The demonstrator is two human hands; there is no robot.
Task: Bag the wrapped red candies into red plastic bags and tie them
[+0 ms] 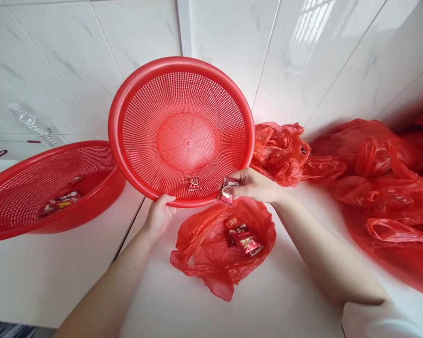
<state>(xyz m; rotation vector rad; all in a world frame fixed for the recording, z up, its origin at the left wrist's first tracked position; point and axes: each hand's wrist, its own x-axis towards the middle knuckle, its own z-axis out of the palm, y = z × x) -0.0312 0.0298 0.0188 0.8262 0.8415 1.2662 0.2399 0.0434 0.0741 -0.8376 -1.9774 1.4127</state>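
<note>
A round red plastic colander (pixel 186 94) is tilted toward me, its perforated inside showing. My left hand (pixel 160 213) is closed on its lower left rim, thumb over the edge. A single small wrapped candy (pixel 193 183) lies inside near the lower rim. Between the fingers of my right hand (pixel 252 185) is a dark red candy packet (pixel 228 189), held at the colander's lower right rim. Just below, an open red plastic bag (pixel 207 253) rests on the white table (pixel 169 300), with a few red candy packets (pixel 243 237) inside.
Left of me stands another red colander (pixel 102 206) holding several packets (pixel 63 199). Behind it a clear plastic bottle (pixel 35 123) leans by the tiled wall. Crumpled red bags (pixel 282 150) lie behind my right hand, and filled red bags (pixel 384 173) crowd the right side.
</note>
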